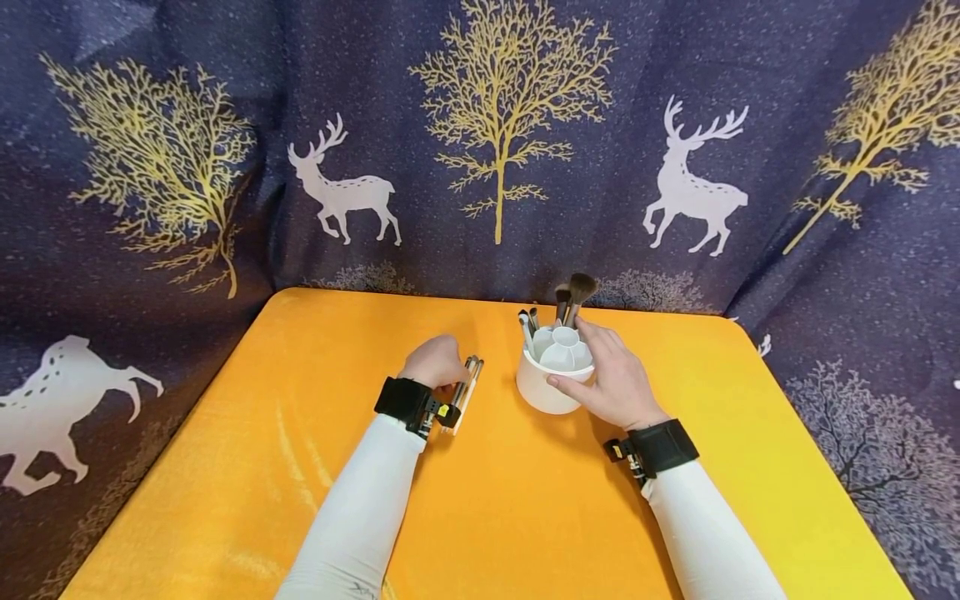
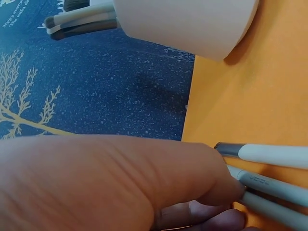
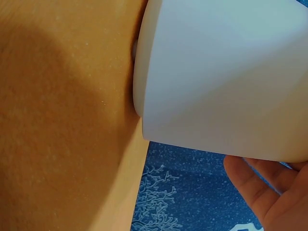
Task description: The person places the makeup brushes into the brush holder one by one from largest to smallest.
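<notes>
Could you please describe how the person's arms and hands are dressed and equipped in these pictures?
Both arms wear long, close-fitting white sleeves down to the wrists. Each wrist carries a broad black strap: the left one has a small black and yellow device at its edge, the right one a similar small fitting. The left hand and right hand are bare, without gloves.

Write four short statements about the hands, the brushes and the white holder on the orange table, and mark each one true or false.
1. The left hand grips a bundle of brushes lying on the orange table. True.
2. The right hand rests flat on the table, away from the white holder. False: its fingers curl round the holder's side.
3. The holder is empty. False: several brushes stand in it, among them a fluffy dark-tipped brush.
4. The holder stands upright on the table. True.
</notes>
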### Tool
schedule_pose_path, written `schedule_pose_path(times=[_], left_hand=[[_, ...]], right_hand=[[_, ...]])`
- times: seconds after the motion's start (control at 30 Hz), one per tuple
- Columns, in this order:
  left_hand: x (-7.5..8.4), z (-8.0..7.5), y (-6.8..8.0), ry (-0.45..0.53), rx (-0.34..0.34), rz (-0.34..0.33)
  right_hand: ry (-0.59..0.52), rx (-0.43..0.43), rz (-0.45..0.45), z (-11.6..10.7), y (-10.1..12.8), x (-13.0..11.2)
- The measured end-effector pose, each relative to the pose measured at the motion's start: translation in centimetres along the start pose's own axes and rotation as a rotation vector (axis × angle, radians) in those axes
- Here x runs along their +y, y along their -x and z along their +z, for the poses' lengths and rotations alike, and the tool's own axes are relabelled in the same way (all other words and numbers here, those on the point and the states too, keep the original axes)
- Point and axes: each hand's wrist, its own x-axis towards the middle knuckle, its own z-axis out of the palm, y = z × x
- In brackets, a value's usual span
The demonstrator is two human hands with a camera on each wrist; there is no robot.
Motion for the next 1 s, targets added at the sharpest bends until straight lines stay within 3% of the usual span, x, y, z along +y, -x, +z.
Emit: schedule_pose_path(times=[0.37,1.0], left_hand=[[0.08,0.41,-0.07,-0.052,0.035,0.008],[0.52,0.44,-0.35,-0.188,0.065,-0.071]], right_hand=[[-0.001,0.0,0.003,0.04,-0.01,0.05],[0.001,0.001,0.005,0.1,-0.08,0.14]])
